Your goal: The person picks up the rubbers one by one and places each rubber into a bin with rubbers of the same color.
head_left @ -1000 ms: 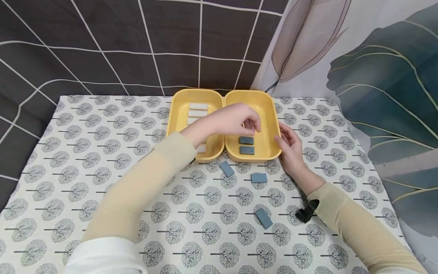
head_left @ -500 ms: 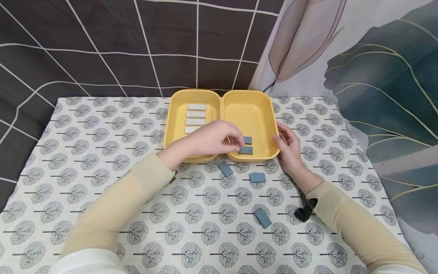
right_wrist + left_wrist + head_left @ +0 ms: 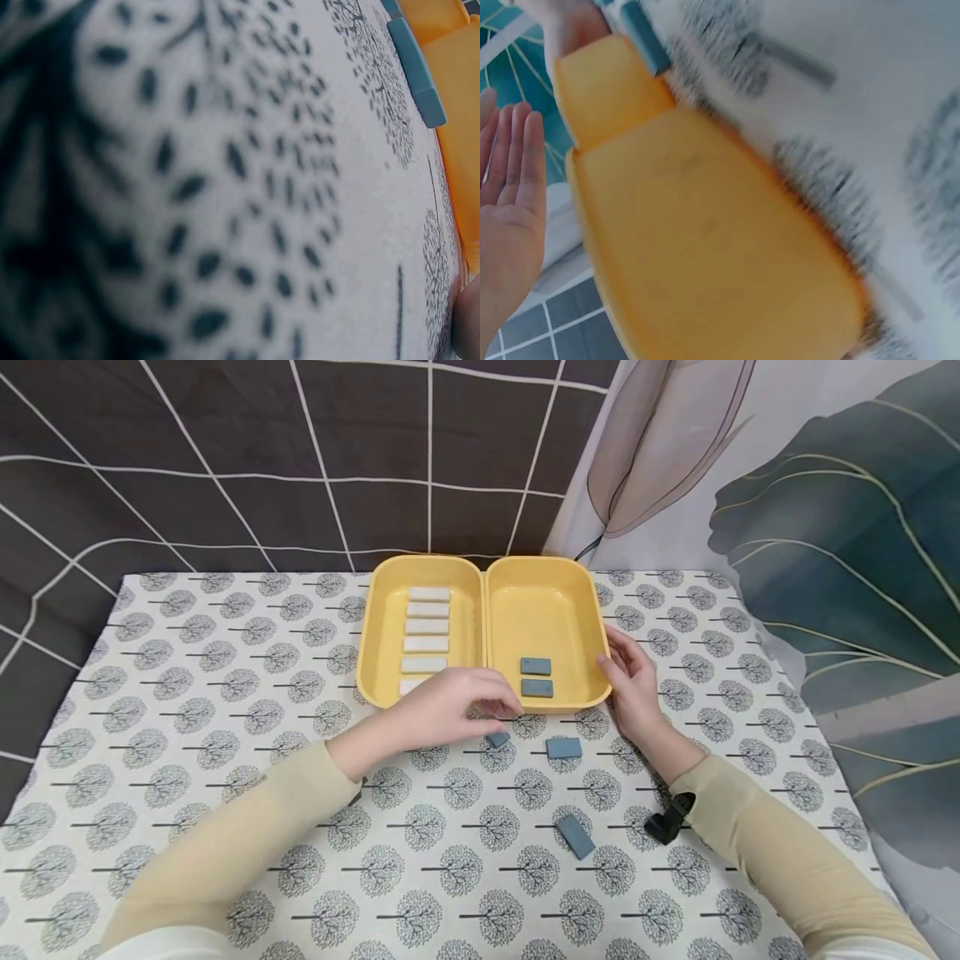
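Note:
A yellow hinged box (image 3: 546, 602) lies opened flat into two trays. Two blue-grey rectangular blocks (image 3: 537, 688) sit in its right tray near the front. Just in front of the box, my left hand (image 3: 453, 706) hovers with thumb and fingers apart over another blue-grey block (image 3: 498, 740), which it partly covers. Its fingers look straight in the left wrist view, and nothing is in them. My right hand (image 3: 634, 681) grips the right wall of the box, thumb at the rim and fingers along the outside. Only a fingertip shows in the right wrist view.
Several white blocks (image 3: 427, 627) form a column in the left tray (image 3: 373, 635). Two more blue-grey blocks lie on the tree-print cloth (image 3: 420, 893), one near the box (image 3: 564, 748) and one nearer the front (image 3: 575, 837). A dark gridded curtain (image 3: 360, 443) hangs behind.
My left hand has come from above the right tray, down and leftward past the two blocks inside, to the loose block in front of the box. My right hand has stayed on the box.

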Demonstrator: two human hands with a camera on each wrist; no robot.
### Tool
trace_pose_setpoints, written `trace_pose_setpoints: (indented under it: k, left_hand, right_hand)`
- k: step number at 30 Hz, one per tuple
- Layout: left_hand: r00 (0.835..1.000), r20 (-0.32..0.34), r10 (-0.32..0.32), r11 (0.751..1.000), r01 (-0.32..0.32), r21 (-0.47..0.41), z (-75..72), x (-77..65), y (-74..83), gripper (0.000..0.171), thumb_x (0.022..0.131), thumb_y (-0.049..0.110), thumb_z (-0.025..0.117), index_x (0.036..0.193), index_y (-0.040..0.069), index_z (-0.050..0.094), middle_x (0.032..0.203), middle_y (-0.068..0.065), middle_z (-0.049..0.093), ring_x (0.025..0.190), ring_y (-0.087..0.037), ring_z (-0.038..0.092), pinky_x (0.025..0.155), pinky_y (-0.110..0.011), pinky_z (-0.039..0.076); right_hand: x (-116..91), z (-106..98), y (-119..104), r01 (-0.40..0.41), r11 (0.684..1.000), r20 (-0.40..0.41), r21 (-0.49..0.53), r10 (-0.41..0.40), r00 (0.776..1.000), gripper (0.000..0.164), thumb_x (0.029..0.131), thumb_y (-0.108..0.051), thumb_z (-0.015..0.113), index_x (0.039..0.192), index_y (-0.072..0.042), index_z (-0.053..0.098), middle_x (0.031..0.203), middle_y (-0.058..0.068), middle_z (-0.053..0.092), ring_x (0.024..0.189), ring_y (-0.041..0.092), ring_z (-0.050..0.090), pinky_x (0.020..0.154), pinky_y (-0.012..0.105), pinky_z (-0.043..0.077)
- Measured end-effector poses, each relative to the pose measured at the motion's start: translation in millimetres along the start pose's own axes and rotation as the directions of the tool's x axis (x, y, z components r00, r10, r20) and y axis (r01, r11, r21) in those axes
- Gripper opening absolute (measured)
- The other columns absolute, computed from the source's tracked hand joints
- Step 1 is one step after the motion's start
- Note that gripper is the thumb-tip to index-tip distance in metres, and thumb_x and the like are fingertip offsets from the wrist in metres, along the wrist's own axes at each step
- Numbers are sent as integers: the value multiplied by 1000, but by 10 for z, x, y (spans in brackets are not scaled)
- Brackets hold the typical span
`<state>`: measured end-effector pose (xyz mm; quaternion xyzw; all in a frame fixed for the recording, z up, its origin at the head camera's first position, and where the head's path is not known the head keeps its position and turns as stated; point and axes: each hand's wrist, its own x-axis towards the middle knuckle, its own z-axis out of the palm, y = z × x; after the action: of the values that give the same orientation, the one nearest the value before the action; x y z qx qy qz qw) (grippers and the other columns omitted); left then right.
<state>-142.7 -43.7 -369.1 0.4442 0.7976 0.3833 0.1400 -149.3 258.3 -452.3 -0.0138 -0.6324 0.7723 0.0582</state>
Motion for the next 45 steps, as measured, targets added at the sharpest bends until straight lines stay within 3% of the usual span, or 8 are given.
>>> trace_pose_setpoints:
  k: [6,13,21,37,45]
  left_hand:
    - [1000,-14,13,1000,-13,21,131,-134,0,29,92,14,82,120,10,77,123,-2,76,109,-14,73,106,-28,59]
    - [993,114,-6,995,-5,98,221,-189,0,34,94,18,80,128,12,74,134,-2,73,129,-18,66,119,-34,51]
    - [984,166,-67,992,49,114,307,-189,-68,41,95,17,78,135,11,69,144,-5,67,143,-25,57,128,-40,42]
    - [984,159,-82,991,63,120,457,-128,-165,46,95,14,77,138,3,65,144,-11,66,141,-28,56,128,-42,42]
    - [984,142,-105,984,83,157,475,-132,-183,42,97,9,74,138,7,66,144,-9,66,141,-26,57,126,-41,44]
  right_hand:
    - [1,8,-3,-3,1000,9,18,3,1000,55,100,13,47,155,10,40,142,9,60,124,21,62,99,28,62]
    - [0,10,-5,-4,1000,11,26,4,1000,55,100,14,47,155,9,40,141,9,60,123,20,63,99,28,62]
    - [0,8,7,0,1000,7,5,0,1000,56,100,14,47,155,10,40,141,9,60,123,20,63,99,28,62]
    - [3,-12,7,-3,1000,2,11,3,1000,54,100,13,48,154,9,42,139,6,62,122,18,64,97,27,63]
    - [5,-5,4,-8,1000,4,17,8,1000,54,100,13,48,154,9,42,139,7,62,122,19,63,98,28,63]
